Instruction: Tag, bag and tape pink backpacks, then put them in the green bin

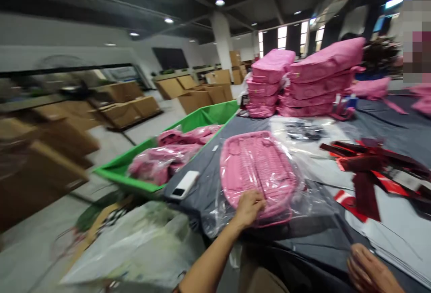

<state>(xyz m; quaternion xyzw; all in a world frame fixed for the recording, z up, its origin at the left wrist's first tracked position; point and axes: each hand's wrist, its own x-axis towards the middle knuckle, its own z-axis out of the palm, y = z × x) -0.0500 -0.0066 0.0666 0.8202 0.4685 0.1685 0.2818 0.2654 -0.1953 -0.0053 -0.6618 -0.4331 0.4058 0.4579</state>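
Pink ribbed bag (257,165), clr plastic (314,198); L grip (249,207) atop, R grip (370,267): open/closed unclear.

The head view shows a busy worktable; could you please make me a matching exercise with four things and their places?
Things
1. Green bin
2. White device
3. Left hand
4. Stacked pink bags

Places
A. Toward the far side of the table
B. On a pink bag in clear plastic
C. Beside the table, holding plastic-wrapped pink items
D. On the table, near the edge by the bin

Right pairs: 1-C; 2-D; 3-B; 4-A
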